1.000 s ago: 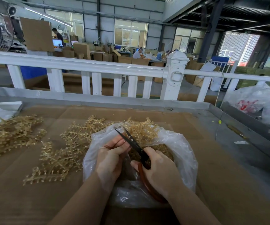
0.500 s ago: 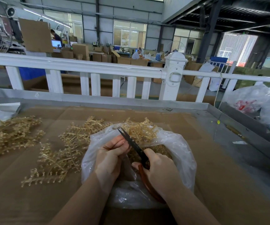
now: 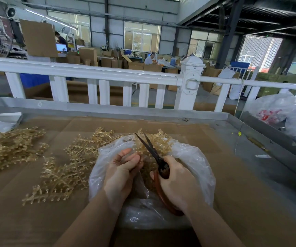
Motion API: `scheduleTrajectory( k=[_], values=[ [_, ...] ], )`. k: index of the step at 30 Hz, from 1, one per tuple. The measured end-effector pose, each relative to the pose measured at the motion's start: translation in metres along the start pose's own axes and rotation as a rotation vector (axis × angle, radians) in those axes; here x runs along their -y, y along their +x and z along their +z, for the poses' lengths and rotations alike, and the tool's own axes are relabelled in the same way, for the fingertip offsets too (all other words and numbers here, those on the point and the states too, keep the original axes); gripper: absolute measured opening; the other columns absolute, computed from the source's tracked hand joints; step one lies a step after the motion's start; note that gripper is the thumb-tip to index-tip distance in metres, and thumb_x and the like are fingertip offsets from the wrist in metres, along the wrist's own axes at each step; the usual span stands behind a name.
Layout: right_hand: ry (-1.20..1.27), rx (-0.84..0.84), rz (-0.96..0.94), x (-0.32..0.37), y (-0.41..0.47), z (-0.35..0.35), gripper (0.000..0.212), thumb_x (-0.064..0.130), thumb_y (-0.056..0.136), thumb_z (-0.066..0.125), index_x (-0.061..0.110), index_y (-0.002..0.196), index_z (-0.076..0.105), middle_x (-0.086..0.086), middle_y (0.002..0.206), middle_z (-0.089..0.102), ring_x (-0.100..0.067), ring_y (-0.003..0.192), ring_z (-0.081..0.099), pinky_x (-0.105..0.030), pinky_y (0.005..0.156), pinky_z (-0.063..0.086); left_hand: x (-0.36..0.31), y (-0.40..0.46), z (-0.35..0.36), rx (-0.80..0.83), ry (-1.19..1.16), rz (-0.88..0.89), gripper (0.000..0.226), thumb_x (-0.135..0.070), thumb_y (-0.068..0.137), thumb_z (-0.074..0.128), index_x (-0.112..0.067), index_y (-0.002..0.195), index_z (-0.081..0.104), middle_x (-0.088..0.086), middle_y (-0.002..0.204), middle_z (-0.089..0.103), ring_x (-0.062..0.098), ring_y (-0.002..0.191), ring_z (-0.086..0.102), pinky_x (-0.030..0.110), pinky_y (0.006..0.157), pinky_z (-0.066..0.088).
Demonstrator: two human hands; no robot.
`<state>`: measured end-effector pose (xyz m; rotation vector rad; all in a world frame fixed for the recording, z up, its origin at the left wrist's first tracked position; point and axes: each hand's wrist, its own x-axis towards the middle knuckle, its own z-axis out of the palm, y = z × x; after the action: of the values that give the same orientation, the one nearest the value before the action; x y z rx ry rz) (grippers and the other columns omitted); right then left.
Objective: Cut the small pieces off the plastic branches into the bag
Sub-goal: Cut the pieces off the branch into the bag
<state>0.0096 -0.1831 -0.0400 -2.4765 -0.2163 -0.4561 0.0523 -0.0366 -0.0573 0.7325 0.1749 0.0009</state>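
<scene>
Two bare hands work over a clear plastic bag (image 3: pixel 193 163) that lies open on the cardboard-covered bench (image 3: pixel 232 202). Left hand (image 3: pixel 120 172): fingers (image 3: pixel 131 160) curled together over the bag's mouth, pinched on a small part of a plastic branch; the piece itself is mostly hidden. Right hand (image 3: pixel 177 182): closed around the red-brown handles of the scissors (image 3: pixel 157 157), whose dark blades stand slightly parted and point up and away from the person, over the bag's far rim. Plastic branches (image 3: pixel 61 177): translucent amber-gold stems, each with rows of short side stubs ending in small knobs, like fern fronds. One loose heap lies flat on the bench just left of the bag, touching its edge; a second heap (image 3: pixel 10 148) lies farther left; more branches (image 3: pixel 159 141) rise behind the bag's far rim. Small amber cuttings show dimly inside the bag between the hands.
</scene>
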Motion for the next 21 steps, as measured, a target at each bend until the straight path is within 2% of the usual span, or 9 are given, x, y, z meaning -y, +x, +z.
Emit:
scheduleTrajectory(
  k=[2,4,6,10,14,17,21],
  values=[
    [0.003,0.004,-0.01,0.001,0.0,0.003,0.033,0.041,0.09,0.058,0.031,0.12,0.05,0.01,0.104,0.062,-0.006,0.096,0.057,-0.014,0.079,0.042,0.0,0.001,-0.001,0.043,0.004,-0.016,0.035,0.016,0.085,0.051,-0.01,0.106,0.06,0.009,0.079,0.068,0.015,0.068,0.072,0.022,0.058,0.056],
    [-0.02,-0.01,-0.034,0.002,0.0,0.006,0.032,0.043,0.09,0.058,0.031,0.119,0.051,0.011,0.102,0.062,-0.005,0.095,0.056,-0.012,0.075,0.038,0.0,0.002,-0.002,0.073,0.031,-0.057,0.028,0.016,0.086,0.048,-0.004,0.095,0.066,0.011,0.075,0.069,0.017,0.068,0.071,0.023,0.058,0.057],
    [-0.046,-0.031,-0.045,0.002,-0.001,0.009,0.031,0.046,0.09,0.056,0.032,0.117,0.051,0.011,0.102,0.062,-0.006,0.096,0.056,-0.014,0.075,0.039,0.0,0.003,-0.003,0.1,0.058,-0.092,0.026,0.015,0.086,0.048,0.0,0.084,0.07,0.016,0.08,0.07,0.02,0.071,0.071,0.025,0.061,0.058],
    [-0.073,-0.048,-0.06,0.0,-0.005,0.012,0.036,0.052,0.089,0.053,0.034,0.119,0.051,0.012,0.103,0.061,-0.006,0.099,0.056,-0.017,0.08,0.042,0.001,0.002,-0.004,0.117,0.087,-0.076,0.022,0.008,0.087,0.052,0.001,0.1,0.069,0.019,0.091,0.071,0.021,0.078,0.071,0.027,0.072,0.06],
    [-0.096,-0.087,-0.094,-0.002,-0.008,0.013,0.04,0.06,0.085,0.05,0.037,0.117,0.05,0.014,0.101,0.059,-0.006,0.095,0.055,-0.016,0.076,0.04,0.0,0.002,-0.001,0.046,0.02,-0.064,0.026,0.007,0.09,0.052,0.003,0.112,0.064,0.016,0.096,0.072,0.019,0.08,0.072,0.024,0.067,0.059],
    [-0.123,-0.079,-0.106,-0.005,-0.01,0.013,0.046,0.065,0.082,0.048,0.036,0.118,0.05,0.013,0.103,0.059,-0.007,0.098,0.054,-0.017,0.079,0.041,-0.002,0.001,0.0,0.019,-0.013,-0.063,0.035,0.004,0.091,0.052,0.005,0.125,0.056,0.021,0.119,0.065,0.021,0.092,0.067,0.025,0.075,0.058],
    [-0.181,-0.097,-0.152,-0.005,-0.011,0.013,0.047,0.065,0.083,0.048,0.034,0.118,0.053,0.011,0.098,0.059,-0.008,0.094,0.054,-0.016,0.077,0.039,-0.002,0.0,0.0,0.028,0.021,-0.052,0.034,0.004,0.094,0.047,0.006,0.127,0.053,0.023,0.124,0.059,0.022,0.096,0.062,0.023,0.077,0.055]
  ],
)
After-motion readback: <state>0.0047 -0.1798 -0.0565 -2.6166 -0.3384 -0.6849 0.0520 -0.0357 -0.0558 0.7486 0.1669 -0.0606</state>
